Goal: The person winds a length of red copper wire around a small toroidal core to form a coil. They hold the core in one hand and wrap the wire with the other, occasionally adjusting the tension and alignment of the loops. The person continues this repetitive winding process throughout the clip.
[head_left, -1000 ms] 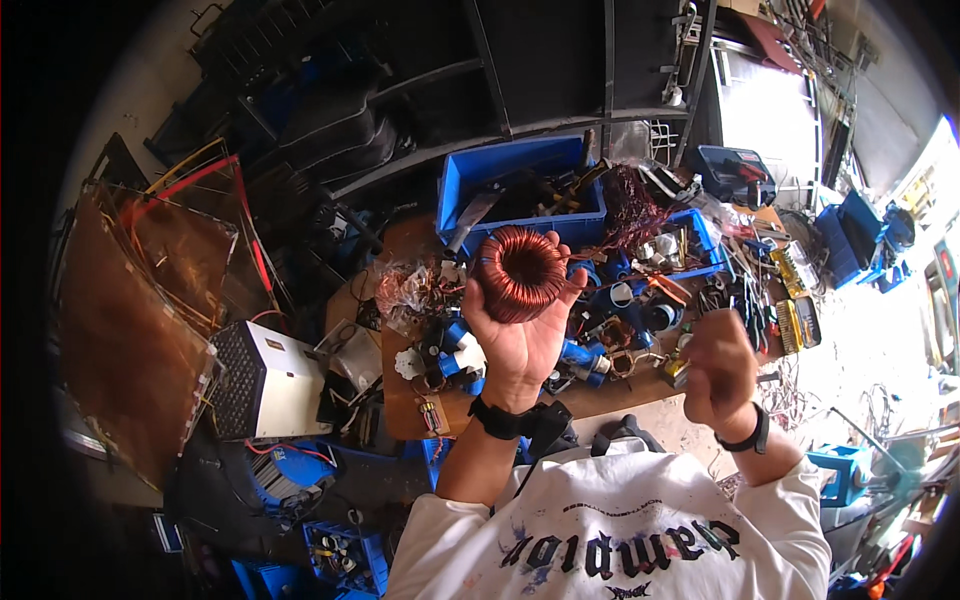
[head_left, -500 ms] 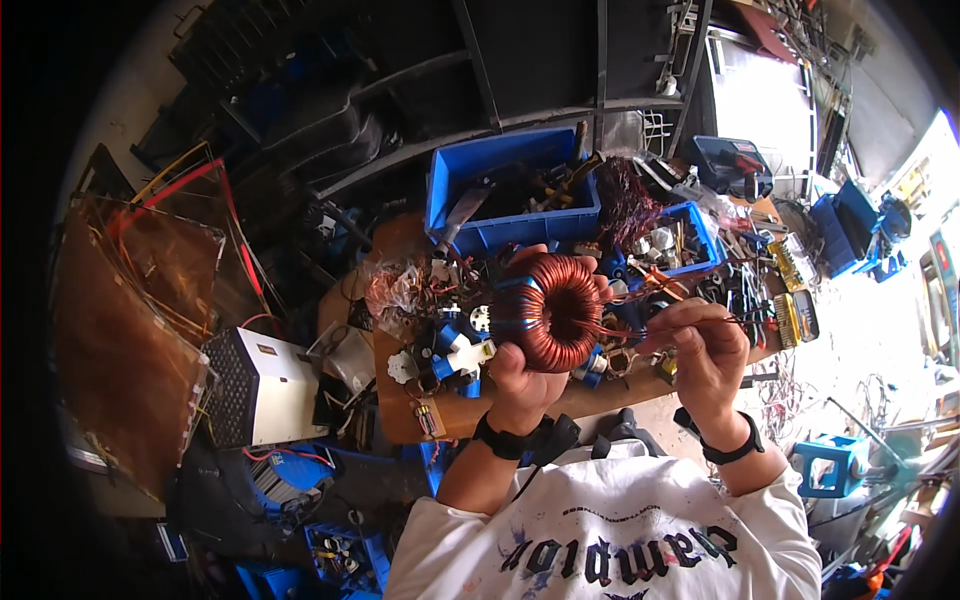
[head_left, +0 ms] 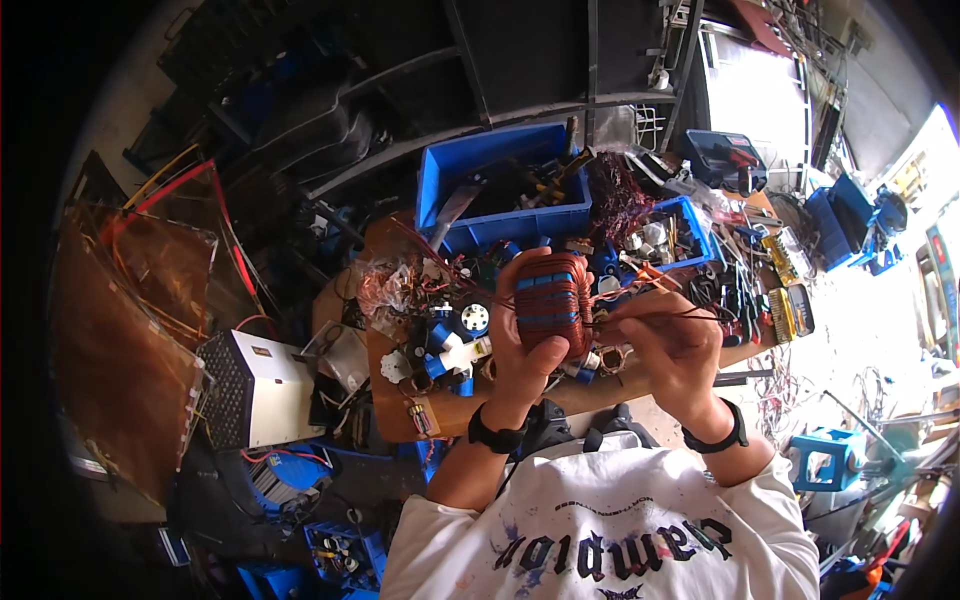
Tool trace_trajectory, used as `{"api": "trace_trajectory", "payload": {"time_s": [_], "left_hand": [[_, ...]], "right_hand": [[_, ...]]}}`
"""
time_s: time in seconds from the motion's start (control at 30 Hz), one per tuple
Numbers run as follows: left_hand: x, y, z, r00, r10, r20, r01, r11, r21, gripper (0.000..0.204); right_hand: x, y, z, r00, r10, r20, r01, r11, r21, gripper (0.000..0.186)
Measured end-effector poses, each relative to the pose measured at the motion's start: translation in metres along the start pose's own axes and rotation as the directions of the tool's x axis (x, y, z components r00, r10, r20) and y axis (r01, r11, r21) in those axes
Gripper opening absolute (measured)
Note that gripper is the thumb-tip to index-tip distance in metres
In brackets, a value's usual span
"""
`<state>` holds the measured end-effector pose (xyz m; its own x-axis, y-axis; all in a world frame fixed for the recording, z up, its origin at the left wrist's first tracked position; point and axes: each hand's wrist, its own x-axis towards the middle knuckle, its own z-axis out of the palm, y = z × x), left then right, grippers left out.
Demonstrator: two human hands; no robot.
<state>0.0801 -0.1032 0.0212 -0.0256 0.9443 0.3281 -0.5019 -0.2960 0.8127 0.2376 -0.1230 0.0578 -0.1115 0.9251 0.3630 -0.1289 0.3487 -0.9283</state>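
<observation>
My left hand (head_left: 522,370) is wrapped round a toroidal coil (head_left: 553,305) of copper wire, thumb on its near side. The coil is seen edge-on above the wooden bench, with blue patches between some turns, and its centre hole is turned out of sight. At its right side my right hand (head_left: 675,345) has its fingers closed on the dark red copper wire (head_left: 738,318), close to the windings. Strands of this wire stick out to the right past the hand. Dark bands sit on both wrists.
Behind the coil stands a large blue bin (head_left: 505,225) with tools, beside a smaller blue tray (head_left: 690,215) of parts. White-and-blue plug fittings (head_left: 460,350) lie on the wooden bench (head_left: 400,425). A white metal box (head_left: 275,385) stands at the left.
The coil has turned from showing its open hole to an edge-on view. My right hand has come left, close to the coil.
</observation>
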Motion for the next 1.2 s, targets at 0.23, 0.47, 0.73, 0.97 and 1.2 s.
{"api": "trace_trajectory", "payload": {"time_s": [0.23, 0.47, 0.73, 0.97, 1.2], "left_hand": [[0.0, -0.018, -0.008, 0.992, 0.092, 0.081, -0.096, 0.995, 0.04, 0.088], [0.005, -0.02, -0.006, 0.987, 0.16, -0.005, -0.16, 0.985, 0.06, 0.083], [0.0, -0.019, 0.005, 0.993, 0.103, -0.048, -0.107, 0.99, -0.093, 0.085], [-0.006, -0.017, 0.01, 0.997, 0.067, -0.028, -0.071, 0.989, -0.132, 0.085], [-0.012, -0.031, 0.008, 0.994, 0.056, -0.093, -0.071, 0.985, -0.159, 0.082]], "right_hand": [[0.008, 0.011, -0.004, 0.998, -0.047, 0.031, 0.053, 0.978, -0.201, 0.009], [0.009, 0.008, -0.011, 0.991, 0.133, 0.032, -0.134, 0.99, 0.041, 0.008], [0.001, -0.007, -0.016, 0.998, 0.068, 0.008, -0.069, 0.994, 0.085, 0.013], [-0.002, -0.01, -0.022, 1.0, 0.015, -0.006, -0.015, 0.995, 0.099, 0.009], [-0.007, 0.003, -0.01, 0.997, -0.056, -0.049, 0.056, 0.998, 0.013, 0.008]]}}
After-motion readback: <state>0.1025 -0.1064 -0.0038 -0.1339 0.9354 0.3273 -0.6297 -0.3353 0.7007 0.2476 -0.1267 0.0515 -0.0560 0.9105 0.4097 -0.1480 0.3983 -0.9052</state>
